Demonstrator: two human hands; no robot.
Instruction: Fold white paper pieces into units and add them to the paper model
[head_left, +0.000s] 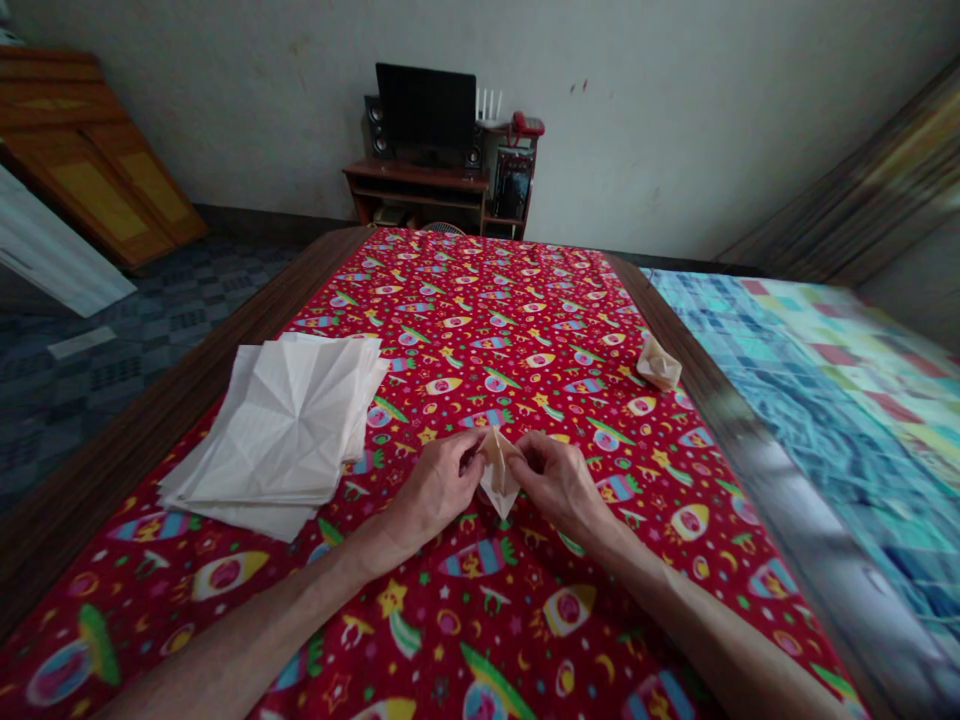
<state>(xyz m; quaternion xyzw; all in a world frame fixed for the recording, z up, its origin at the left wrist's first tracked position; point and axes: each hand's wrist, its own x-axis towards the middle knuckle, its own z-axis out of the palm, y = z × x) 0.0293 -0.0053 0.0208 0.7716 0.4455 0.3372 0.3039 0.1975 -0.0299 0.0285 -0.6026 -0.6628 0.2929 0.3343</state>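
Left hand (444, 472) and right hand (561, 478) pinch a folded paper (500, 487) between them, its underside hidden; left of them, a creased top sheet (289, 425) mostly covers the paper stack (283, 522) beneath.

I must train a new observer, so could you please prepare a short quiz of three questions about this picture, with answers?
1. True or false: the left hand and the right hand both touch the small folded paper.
2. On the red cloth, what lies left of the hands? a) scissors b) a stack of creased paper c) a glue bottle
3. Fill in: another folded paper piece lies near the cloth's ____ edge.

Key: 1 true; 2 b; 3 right.
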